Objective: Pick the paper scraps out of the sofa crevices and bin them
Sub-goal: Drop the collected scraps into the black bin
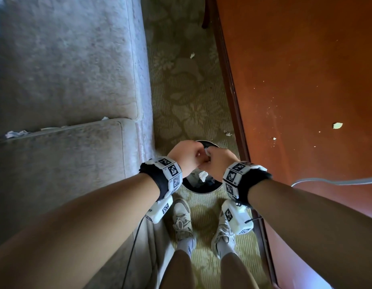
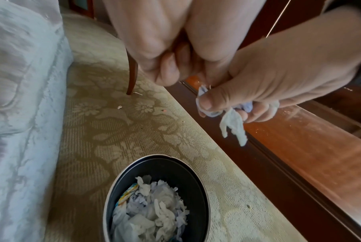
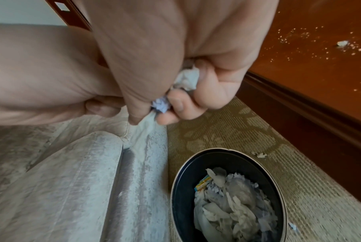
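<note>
crumpled white-lilac paper scraps (image 2: pixel 233 124), frayed, limp

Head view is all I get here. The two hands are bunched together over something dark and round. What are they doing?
Observer: The right hand grips crumpled paper scraps, one strip dangling.
Visitor: And the dark round thing?
Observer: A bin, already holding a heap of white and bluish paper, plus a colourful wrapper.
Visitor: Does the left hand hold anything?
Observer: Its fingers are curled; no paper shows in them, though I can't be sure.
</note>
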A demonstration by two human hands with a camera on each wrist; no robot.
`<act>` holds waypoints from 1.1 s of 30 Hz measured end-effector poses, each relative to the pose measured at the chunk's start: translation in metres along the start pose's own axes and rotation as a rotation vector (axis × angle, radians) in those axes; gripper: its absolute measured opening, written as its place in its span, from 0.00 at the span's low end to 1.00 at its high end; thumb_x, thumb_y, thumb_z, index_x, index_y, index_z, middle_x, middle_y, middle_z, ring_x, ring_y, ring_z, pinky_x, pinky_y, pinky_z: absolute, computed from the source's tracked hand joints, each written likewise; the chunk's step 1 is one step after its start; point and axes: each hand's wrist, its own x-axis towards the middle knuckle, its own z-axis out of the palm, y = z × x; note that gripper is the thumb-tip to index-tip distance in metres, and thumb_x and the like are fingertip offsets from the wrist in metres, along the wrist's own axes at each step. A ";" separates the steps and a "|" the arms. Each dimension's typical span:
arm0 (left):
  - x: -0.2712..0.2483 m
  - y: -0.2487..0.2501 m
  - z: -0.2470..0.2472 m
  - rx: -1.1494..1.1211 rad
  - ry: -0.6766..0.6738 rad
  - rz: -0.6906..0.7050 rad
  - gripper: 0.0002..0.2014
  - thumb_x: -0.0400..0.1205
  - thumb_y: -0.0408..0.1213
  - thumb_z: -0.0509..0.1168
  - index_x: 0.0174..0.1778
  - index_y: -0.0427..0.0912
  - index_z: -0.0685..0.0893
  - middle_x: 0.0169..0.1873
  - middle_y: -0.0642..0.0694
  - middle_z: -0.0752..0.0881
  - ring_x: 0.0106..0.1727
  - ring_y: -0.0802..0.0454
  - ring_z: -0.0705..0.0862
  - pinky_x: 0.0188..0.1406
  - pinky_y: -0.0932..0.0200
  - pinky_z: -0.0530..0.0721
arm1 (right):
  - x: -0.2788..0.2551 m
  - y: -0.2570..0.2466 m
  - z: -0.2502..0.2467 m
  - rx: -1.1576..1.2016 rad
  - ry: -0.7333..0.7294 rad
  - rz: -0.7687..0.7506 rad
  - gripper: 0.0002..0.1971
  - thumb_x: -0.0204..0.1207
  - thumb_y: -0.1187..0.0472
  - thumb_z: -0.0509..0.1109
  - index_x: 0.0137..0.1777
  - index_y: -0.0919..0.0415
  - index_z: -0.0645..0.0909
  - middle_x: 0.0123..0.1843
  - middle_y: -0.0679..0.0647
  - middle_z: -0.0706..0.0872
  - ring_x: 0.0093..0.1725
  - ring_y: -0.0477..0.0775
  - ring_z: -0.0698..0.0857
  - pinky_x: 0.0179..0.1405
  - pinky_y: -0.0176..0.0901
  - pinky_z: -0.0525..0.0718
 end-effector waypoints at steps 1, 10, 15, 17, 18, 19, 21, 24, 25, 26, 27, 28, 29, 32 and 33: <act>0.000 -0.003 -0.001 -0.012 0.025 -0.009 0.13 0.81 0.43 0.64 0.39 0.37 0.87 0.35 0.42 0.87 0.40 0.45 0.84 0.42 0.47 0.80 | 0.000 0.000 -0.001 -0.016 -0.011 0.007 0.18 0.77 0.46 0.66 0.56 0.61 0.79 0.49 0.56 0.87 0.49 0.57 0.86 0.49 0.51 0.86; 0.007 -0.024 0.000 -0.055 0.195 -0.063 0.09 0.83 0.44 0.63 0.45 0.42 0.83 0.37 0.52 0.81 0.42 0.52 0.82 0.40 0.60 0.76 | 0.019 0.019 0.008 -0.002 -0.086 0.122 0.20 0.80 0.52 0.66 0.66 0.63 0.70 0.54 0.57 0.84 0.52 0.58 0.85 0.48 0.47 0.86; 0.010 -0.035 0.009 -0.079 0.175 -0.143 0.08 0.81 0.43 0.66 0.44 0.42 0.84 0.41 0.48 0.86 0.42 0.50 0.84 0.40 0.59 0.79 | 0.031 0.021 0.014 0.041 -0.083 0.104 0.24 0.72 0.55 0.74 0.66 0.59 0.72 0.56 0.55 0.84 0.54 0.58 0.85 0.52 0.52 0.87; 0.011 -0.037 0.012 -0.081 0.171 -0.156 0.08 0.81 0.42 0.66 0.44 0.42 0.85 0.42 0.46 0.87 0.43 0.49 0.85 0.40 0.61 0.78 | 0.034 0.024 0.015 0.049 -0.087 0.095 0.27 0.71 0.58 0.76 0.68 0.58 0.72 0.59 0.54 0.83 0.57 0.57 0.84 0.55 0.48 0.86; 0.012 -0.037 0.013 -0.084 0.173 -0.164 0.08 0.81 0.42 0.66 0.45 0.41 0.85 0.42 0.46 0.88 0.44 0.49 0.85 0.41 0.61 0.78 | 0.035 0.027 0.015 0.068 -0.085 0.102 0.26 0.72 0.60 0.75 0.68 0.57 0.72 0.60 0.53 0.83 0.57 0.56 0.84 0.54 0.46 0.85; 0.013 -0.037 0.014 -0.085 0.177 -0.171 0.08 0.81 0.41 0.66 0.45 0.41 0.86 0.42 0.45 0.88 0.45 0.48 0.85 0.42 0.61 0.78 | 0.036 0.029 0.016 0.097 -0.082 0.113 0.23 0.73 0.62 0.74 0.67 0.56 0.73 0.59 0.52 0.82 0.57 0.55 0.84 0.54 0.46 0.85; 0.014 -0.037 0.016 -0.084 0.188 -0.184 0.08 0.81 0.40 0.65 0.46 0.40 0.86 0.43 0.44 0.88 0.46 0.47 0.85 0.43 0.61 0.77 | 0.038 0.034 0.016 0.157 -0.072 0.142 0.19 0.75 0.67 0.69 0.65 0.54 0.76 0.58 0.53 0.83 0.55 0.56 0.85 0.55 0.49 0.87; 0.016 -0.037 0.018 -0.101 0.188 -0.208 0.09 0.82 0.40 0.64 0.48 0.39 0.86 0.44 0.45 0.88 0.46 0.49 0.84 0.43 0.62 0.76 | 0.039 0.039 0.014 0.173 -0.055 0.143 0.14 0.77 0.71 0.63 0.57 0.53 0.79 0.58 0.55 0.84 0.55 0.57 0.85 0.56 0.51 0.87; 0.017 -0.036 0.019 -0.111 0.191 -0.212 0.10 0.81 0.40 0.64 0.49 0.39 0.86 0.45 0.45 0.88 0.47 0.49 0.84 0.44 0.62 0.76 | 0.039 0.040 0.013 0.175 -0.043 0.130 0.12 0.78 0.69 0.63 0.54 0.53 0.80 0.57 0.54 0.84 0.53 0.56 0.86 0.55 0.50 0.87; 0.018 -0.035 0.020 -0.118 0.195 -0.214 0.10 0.81 0.40 0.64 0.49 0.39 0.86 0.45 0.45 0.88 0.47 0.49 0.84 0.44 0.62 0.77 | 0.038 0.041 0.012 0.183 -0.026 0.110 0.09 0.80 0.67 0.62 0.52 0.52 0.80 0.55 0.53 0.85 0.51 0.55 0.86 0.52 0.48 0.88; 0.019 -0.035 0.020 -0.120 0.195 -0.217 0.09 0.81 0.40 0.65 0.49 0.39 0.87 0.45 0.46 0.88 0.47 0.50 0.84 0.44 0.63 0.76 | 0.037 0.041 0.012 0.203 -0.004 0.085 0.07 0.81 0.64 0.63 0.51 0.52 0.81 0.53 0.51 0.85 0.49 0.54 0.87 0.50 0.47 0.88; 0.019 -0.033 0.020 -0.120 0.190 -0.221 0.09 0.81 0.40 0.65 0.49 0.39 0.87 0.44 0.46 0.88 0.45 0.51 0.83 0.43 0.63 0.75 | 0.036 0.041 0.011 0.232 0.017 0.058 0.07 0.81 0.61 0.63 0.51 0.51 0.81 0.52 0.49 0.85 0.48 0.53 0.87 0.49 0.46 0.88; 0.021 -0.031 0.021 -0.123 0.179 -0.223 0.09 0.81 0.40 0.65 0.49 0.40 0.87 0.44 0.47 0.87 0.43 0.52 0.81 0.42 0.64 0.74 | 0.036 0.040 0.011 0.263 0.026 0.031 0.06 0.81 0.59 0.63 0.52 0.51 0.82 0.51 0.48 0.85 0.48 0.52 0.87 0.49 0.46 0.89; 0.027 -0.024 0.020 -0.131 0.142 -0.211 0.07 0.81 0.38 0.64 0.45 0.41 0.87 0.40 0.47 0.87 0.42 0.51 0.82 0.39 0.62 0.74 | 0.038 0.037 0.006 0.348 0.021 -0.031 0.10 0.80 0.54 0.65 0.58 0.51 0.81 0.53 0.45 0.84 0.49 0.48 0.86 0.48 0.42 0.87; 0.029 -0.021 0.019 -0.139 0.136 -0.207 0.07 0.81 0.37 0.63 0.44 0.41 0.87 0.39 0.47 0.87 0.43 0.50 0.83 0.39 0.61 0.76 | 0.039 0.035 0.004 0.358 0.022 -0.051 0.10 0.80 0.53 0.66 0.59 0.51 0.82 0.53 0.45 0.85 0.50 0.47 0.86 0.47 0.39 0.85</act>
